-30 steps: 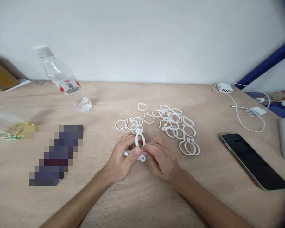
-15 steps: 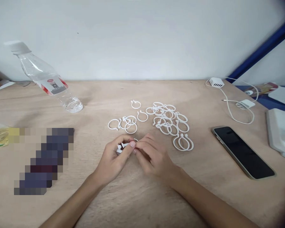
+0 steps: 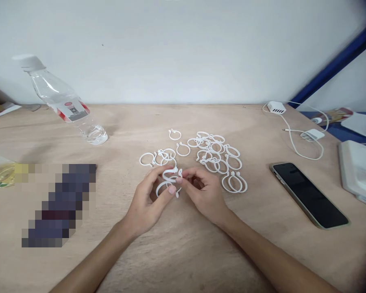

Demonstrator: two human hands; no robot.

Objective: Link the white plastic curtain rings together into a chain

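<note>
Two hands meet over the wooden table [image 3: 183, 252], both pinching the same white plastic rings [image 3: 167, 182]. Left hand [image 3: 149, 201] closed on them: thumb on the near side, fingers curled over the far side. Right hand [image 3: 205, 193] grips the right edge of those rings with its fingertips. Held rings sit between the two hands, just above the tabletop. Loose rings [image 3: 215, 156] lie scattered just beyond the fingers, a small cluster [image 3: 158, 158] right past the left hand. Phone [image 3: 309, 194] well right of the right hand. Water bottle [image 3: 64, 103] far off, beyond and left of the left hand. Charger and cable [image 3: 293, 126] beyond the phone.
</note>
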